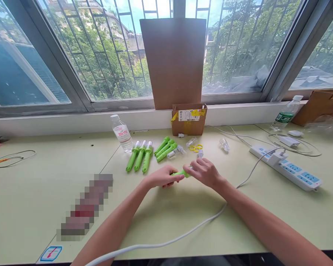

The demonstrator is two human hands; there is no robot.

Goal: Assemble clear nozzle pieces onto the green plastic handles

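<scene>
My left hand [164, 176] is closed around a green plastic handle [179, 173] held just above the table. Fingers of my right hand [205, 172] pinch the other end of it, where a small clear part shows; most of that end is hidden by the fingers. Beyond my hands lie several loose green handles [166, 149] without caps, next to clear ribbed plastic pieces [176, 152]. Three green handles with clear tops [140, 156] lie side by side to the left. Yellow rings [195, 148] and a small white-and-clear piece [200, 153] sit just past my right hand.
A small cardboard box [188, 127] stands at the back by the window. Water bottles stand at left [122, 133] and right [287, 113]. A white power strip [285, 168] lies on the right, and a white cable [166, 242] crosses the table below my arms.
</scene>
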